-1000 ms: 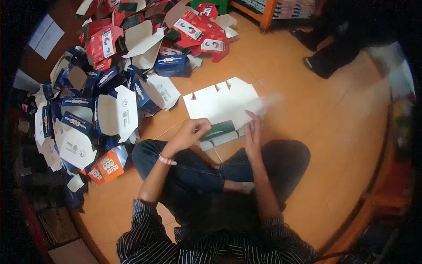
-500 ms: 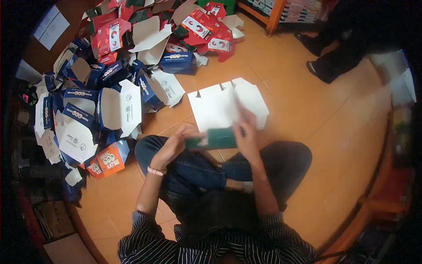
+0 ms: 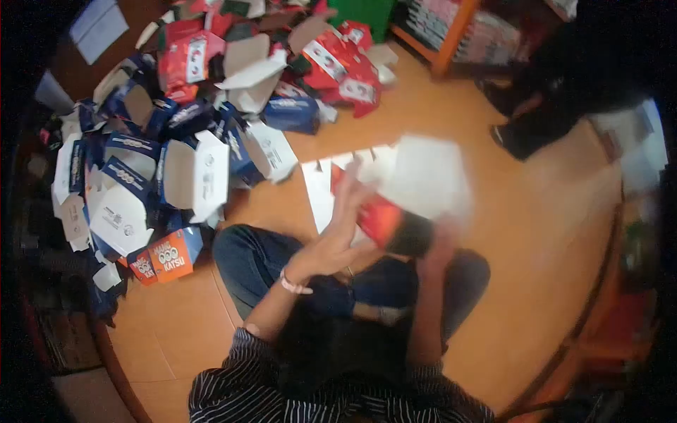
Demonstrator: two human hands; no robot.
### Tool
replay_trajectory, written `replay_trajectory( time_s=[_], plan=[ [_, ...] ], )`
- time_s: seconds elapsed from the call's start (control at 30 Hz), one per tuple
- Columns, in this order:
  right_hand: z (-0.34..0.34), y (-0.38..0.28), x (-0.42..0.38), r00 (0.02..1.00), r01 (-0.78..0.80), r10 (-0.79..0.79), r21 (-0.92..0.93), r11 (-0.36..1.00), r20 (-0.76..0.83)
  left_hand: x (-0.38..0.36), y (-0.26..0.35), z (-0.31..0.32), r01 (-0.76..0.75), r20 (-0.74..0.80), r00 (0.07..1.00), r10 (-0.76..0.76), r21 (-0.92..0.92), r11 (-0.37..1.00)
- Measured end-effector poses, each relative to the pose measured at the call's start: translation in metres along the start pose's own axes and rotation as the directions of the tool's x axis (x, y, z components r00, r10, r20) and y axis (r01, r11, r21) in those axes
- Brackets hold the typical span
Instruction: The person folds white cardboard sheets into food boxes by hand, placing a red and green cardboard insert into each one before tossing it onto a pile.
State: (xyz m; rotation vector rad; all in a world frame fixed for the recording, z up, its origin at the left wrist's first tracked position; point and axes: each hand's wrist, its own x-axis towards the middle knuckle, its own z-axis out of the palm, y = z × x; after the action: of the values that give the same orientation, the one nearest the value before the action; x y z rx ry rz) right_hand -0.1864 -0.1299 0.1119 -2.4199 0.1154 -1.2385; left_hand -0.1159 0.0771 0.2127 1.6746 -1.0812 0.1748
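Note:
Between my two hands a folding cardboard box (image 3: 381,220) is held above my crossed legs. It shows a red and orange face, a dark panel and a raised white flap (image 3: 431,173), all smeared by motion. My left hand (image 3: 342,229) lies along the box's left end, its fingers stretched upward against it. At the right end my right hand (image 3: 438,247) grips near the dark panel, with its fingers blurred. A flat white box blank (image 3: 319,194) lies on the floor just beyond, partly hidden by the box and my left hand.
A heap of boxes, blue ones (image 3: 130,183) and red ones (image 3: 187,60), covers the floor at left and far left. An orange printed box (image 3: 169,257) sits near my left knee. Another person's feet (image 3: 518,137) are at upper right, beside an orange shelf (image 3: 451,39).
The box in my hands has turned from its green side to show red and orange, with its white flap raised. My left hand moved right and its fingers straightened; my right hand moved right and lower.

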Motion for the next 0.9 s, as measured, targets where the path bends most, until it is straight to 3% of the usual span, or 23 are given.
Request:
replay_trajectory(
  time_s=[0.03,0.1,0.13,0.17,0.2,0.23,0.27,0.3,0.33,0.37,0.4,0.43,0.47,0.5,0.57,0.6,0.63,0.7,0.73,0.77,0.83,0.87,0.9],
  plan=[
    [-0.013,-0.027,0.022,0.802,-0.522,0.587,0.612,0.594,0.114,-0.013,-0.015,-0.001,0.047,-0.129,0.991,-0.039,0.062,0.997],
    [-0.022,-0.002,0.019,0.689,-0.505,0.623,0.862,0.048,0.370,-0.017,-0.025,-0.011,0.298,-0.433,0.877,-0.210,0.145,0.944],
    [-0.031,-0.017,0.033,0.668,-0.428,0.574,0.875,-0.225,0.474,-0.029,-0.044,-0.007,0.384,-0.434,0.838,-0.331,0.037,0.923],
    [-0.034,-0.024,0.041,0.631,-0.418,0.551,0.838,-0.351,0.546,-0.035,-0.051,-0.009,0.452,-0.334,0.853,-0.400,0.091,0.888],
    [-0.027,-0.019,0.034,0.746,-0.526,0.568,0.832,0.180,0.348,-0.036,-0.053,-0.011,0.436,-0.287,0.862,-0.419,-0.005,0.900],
    [-0.021,-0.016,0.030,0.868,-0.468,0.469,0.582,0.665,0.163,-0.038,-0.054,-0.012,0.417,-0.230,0.873,-0.431,-0.108,0.902],
    [-0.018,-0.015,0.028,0.875,-0.455,0.457,0.595,0.662,0.160,-0.042,-0.054,-0.012,0.384,-0.253,0.897,-0.363,0.035,0.923],
    [-0.014,-0.019,0.030,0.842,-0.427,0.527,0.460,0.779,-0.111,-0.044,-0.054,-0.014,0.344,-0.261,0.920,-0.292,0.180,0.922],
    [-0.009,-0.022,0.034,0.763,-0.430,0.519,0.297,0.853,-0.385,-0.031,-0.025,-0.022,0.306,-0.181,0.942,-0.283,0.114,0.945],
    [-0.006,-0.030,0.038,0.762,-0.421,0.518,0.311,0.852,-0.388,-0.026,-0.023,-0.023,0.074,-0.100,0.994,-0.048,0.274,0.959],
    [-0.008,-0.042,0.038,0.910,-0.384,0.413,0.297,0.874,-0.042,-0.022,-0.012,-0.022,0.014,-0.005,1.000,-0.013,0.316,0.949],
    [-0.012,-0.053,0.038,0.918,-0.340,0.245,0.300,0.891,0.312,-0.020,-0.003,-0.019,-0.047,0.091,0.996,0.017,0.349,0.936],
    [-0.019,-0.061,0.044,0.755,-0.544,0.251,0.365,0.756,0.605,-0.025,-0.004,-0.013,-0.047,0.091,0.996,0.015,0.357,0.933],
    [-0.017,-0.057,0.037,0.760,-0.537,0.241,0.374,0.756,0.604,-0.032,-0.007,-0.005,-0.005,0.114,0.993,-0.028,0.285,0.959],
    [-0.013,-0.038,0.014,0.614,-0.782,0.247,0.620,0.065,0.749,-0.042,-0.019,0.002,0.036,0.117,0.991,-0.064,0.226,0.973],
    [-0.013,-0.038,0.008,0.682,-0.674,0.270,0.727,-0.131,0.680,-0.046,-0.023,0.003,0.193,0.092,0.973,-0.213,0.186,0.963],
    [-0.012,-0.040,0.004,0.682,-0.678,0.255,0.723,-0.132,0.686,-0.050,-0.028,0.004,0.347,0.074,0.930,-0.360,0.138,0.927],
    [-0.009,-0.044,-0.003,0.771,-0.573,0.222,0.802,-0.167,0.597,-0.050,-0.035,0.010,0.376,0.036,0.921,-0.387,0.173,0.910],
    [-0.006,-0.042,-0.004,0.703,-0.595,0.270,0.753,-0.282,0.657,-0.048,-0.038,0.014,0.432,0.013,0.896,-0.443,0.197,0.880],
    [0.000,-0.040,-0.002,0.708,-0.598,0.254,0.751,-0.281,0.659,-0.045,-0.042,0.016,0.482,-0.013,0.871,-0.491,0.220,0.848],
    [0.004,-0.045,0.007,0.862,-0.454,0.106,0.662,0.597,0.495,-0.047,-0.046,0.026,0.431,-0.068,0.899,-0.432,0.297,0.852],
    [0.005,-0.051,0.009,0.890,-0.383,0.125,0.569,0.727,0.439,-0.048,-0.047,0.031,0.477,-0.053,0.878,-0.475,0.169,0.862],
    [0.002,-0.058,0.016,0.889,-0.383,0.125,0.564,0.732,0.441,-0.048,-0.047,0.034,0.518,-0.028,0.855,-0.517,0.039,0.855]
  ],
)
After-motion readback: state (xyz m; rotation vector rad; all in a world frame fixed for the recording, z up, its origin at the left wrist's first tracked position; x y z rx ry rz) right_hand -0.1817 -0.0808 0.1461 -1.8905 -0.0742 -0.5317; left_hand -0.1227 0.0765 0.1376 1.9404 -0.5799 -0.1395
